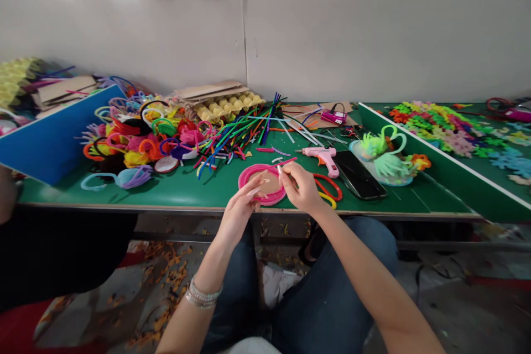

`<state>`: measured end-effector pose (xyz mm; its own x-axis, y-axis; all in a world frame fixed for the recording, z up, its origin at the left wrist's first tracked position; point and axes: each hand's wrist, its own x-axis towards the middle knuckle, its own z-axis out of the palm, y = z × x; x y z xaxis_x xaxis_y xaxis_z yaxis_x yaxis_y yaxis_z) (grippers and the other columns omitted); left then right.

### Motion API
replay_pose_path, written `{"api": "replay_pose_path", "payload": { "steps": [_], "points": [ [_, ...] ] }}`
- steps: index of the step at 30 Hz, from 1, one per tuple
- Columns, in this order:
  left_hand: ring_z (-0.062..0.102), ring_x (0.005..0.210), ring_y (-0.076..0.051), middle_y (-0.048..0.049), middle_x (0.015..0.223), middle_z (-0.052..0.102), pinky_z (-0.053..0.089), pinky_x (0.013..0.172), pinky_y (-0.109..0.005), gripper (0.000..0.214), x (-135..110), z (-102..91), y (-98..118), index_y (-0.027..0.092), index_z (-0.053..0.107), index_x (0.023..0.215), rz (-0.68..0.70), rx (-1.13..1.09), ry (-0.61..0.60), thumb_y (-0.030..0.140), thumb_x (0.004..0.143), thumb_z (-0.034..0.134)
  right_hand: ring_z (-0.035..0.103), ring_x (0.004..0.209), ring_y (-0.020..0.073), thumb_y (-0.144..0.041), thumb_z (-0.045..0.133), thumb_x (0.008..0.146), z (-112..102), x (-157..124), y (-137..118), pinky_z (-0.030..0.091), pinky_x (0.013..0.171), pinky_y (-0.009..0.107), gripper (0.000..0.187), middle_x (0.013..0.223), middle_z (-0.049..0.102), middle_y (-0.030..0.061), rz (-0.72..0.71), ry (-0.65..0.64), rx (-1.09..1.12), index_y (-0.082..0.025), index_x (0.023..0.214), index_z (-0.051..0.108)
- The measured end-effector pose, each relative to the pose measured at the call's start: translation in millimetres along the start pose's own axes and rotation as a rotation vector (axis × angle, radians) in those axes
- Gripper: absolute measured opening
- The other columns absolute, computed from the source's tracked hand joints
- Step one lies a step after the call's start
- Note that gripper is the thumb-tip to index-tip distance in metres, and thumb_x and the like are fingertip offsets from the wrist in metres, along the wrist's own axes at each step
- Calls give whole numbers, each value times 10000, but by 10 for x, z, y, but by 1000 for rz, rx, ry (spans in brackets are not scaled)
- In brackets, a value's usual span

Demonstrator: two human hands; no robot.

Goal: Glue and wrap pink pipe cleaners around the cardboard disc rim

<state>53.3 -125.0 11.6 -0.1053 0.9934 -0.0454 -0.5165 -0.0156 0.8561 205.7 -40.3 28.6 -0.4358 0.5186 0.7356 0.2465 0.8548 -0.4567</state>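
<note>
A round tan disc (271, 181) lies at the table's front edge, ringed by a coil of bright pink pipe cleaner (244, 174). My left hand (240, 204) reaches over the coil's near left side, its fingers stretched and apart with the tips over the disc. At the coil's right side, my right hand (301, 187) is closed in a pinch on a pink pipe cleaner strand (289, 160), whose end sticks out to the right. Close by my right hand lie scissors (338, 191) with red and yellow handles, partly hidden, and a pink glue gun (323, 157).
A black phone (359, 174) and green fuzzy pieces (390, 163) lie rightward, before a divider (440, 160). Leftward are loose pipe cleaners (249, 127), a colourful fuzzy heap (141, 138), an egg carton (228, 106) and a blue board (62, 138). Another person (62, 249) sits left.
</note>
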Motion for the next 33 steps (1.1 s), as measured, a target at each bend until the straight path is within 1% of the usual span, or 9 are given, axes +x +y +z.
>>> {"api": "replay_pose_path", "payload": {
  "steps": [7, 11, 14, 19, 23, 26, 27, 30, 33],
  "points": [
    [565, 786, -86, -68, 1206, 631, 409, 646, -182, 383, -10, -24, 24, 226, 673, 1110, -17, 11, -14, 289, 736, 621, 468, 535, 98, -355, 386, 944, -11, 31, 9, 389, 603, 234, 359, 558, 476, -28, 187, -81, 117, -205, 618, 413],
    [569, 805, -111, -84, 1196, 631, 411, 634, -197, 418, -1, -31, -14, 204, 660, 1131, -28, 60, -13, 305, 730, 601, 493, 576, 102, -395, 449, 914, 18, 7, 61, 395, 590, 231, 272, 688, 574, -2, 217, -135, 67, -193, 752, 531],
    [566, 790, -110, -91, 1180, 637, 405, 620, -196, 419, 7, -36, -39, 197, 661, 1130, -37, 56, -23, 291, 726, 600, 511, 619, 107, -372, 475, 905, 52, -17, 83, 415, 618, 238, 203, 800, 608, 21, 185, -158, 26, -194, 871, 565],
    [577, 794, -112, -100, 1149, 655, 390, 603, -190, 390, -21, -22, -69, 180, 679, 1095, -41, 19, -13, 271, 720, 620, 544, 687, 134, -285, 434, 922, 92, -25, 74, 428, 656, 255, 193, 756, 602, 33, 48, -97, -59, -199, 798, 555],
    [574, 749, -97, -90, 1113, 665, 385, 577, -193, 396, -24, -80, -51, 191, 667, 1105, 18, 42, 35, 327, 734, 637, 514, 594, 124, -273, 420, 911, -48, 21, 90, 402, 593, 251, 199, 709, 594, 25, -9, -22, -179, -207, 754, 521],
    [545, 633, -76, -53, 912, 685, 352, 511, -189, 356, 54, -241, 33, 186, 665, 1060, 148, 100, 144, 370, 759, 623, 496, 555, 129, -339, 367, 929, -300, 57, 178, 382, 573, 256, 289, 607, 532, 10, 159, 193, -228, -215, 686, 461],
    [530, 600, -73, -37, 832, 672, 343, 498, -189, 344, 95, -312, 73, 178, 662, 1046, 188, 128, 172, 373, 766, 609, 506, 558, 130, -363, 340, 938, -395, 66, 225, 384, 586, 257, 330, 594, 530, 8, 240, 217, -246, -217, 662, 446],
    [528, 574, -81, -23, 752, 636, 347, 490, -198, 311, 240, -525, 198, 166, 648, 967, 289, 204, 224, 391, 779, 547, 514, 558, 140, -423, 359, 924, -641, 89, 409, 362, 567, 262, 333, 616, 553, 9, 469, 168, -427, -215, 689, 471],
    [486, 519, -82, -5, 652, 566, 326, 461, -210, 245, 393, -677, 268, 174, 585, 795, 354, 294, 252, 407, 788, 511, 553, 690, 188, -430, 460, 871, -779, 115, 626, 352, 584, 280, 237, 769, 611, 49, 586, 65, -672, -210, 805, 519]
  ]
}}
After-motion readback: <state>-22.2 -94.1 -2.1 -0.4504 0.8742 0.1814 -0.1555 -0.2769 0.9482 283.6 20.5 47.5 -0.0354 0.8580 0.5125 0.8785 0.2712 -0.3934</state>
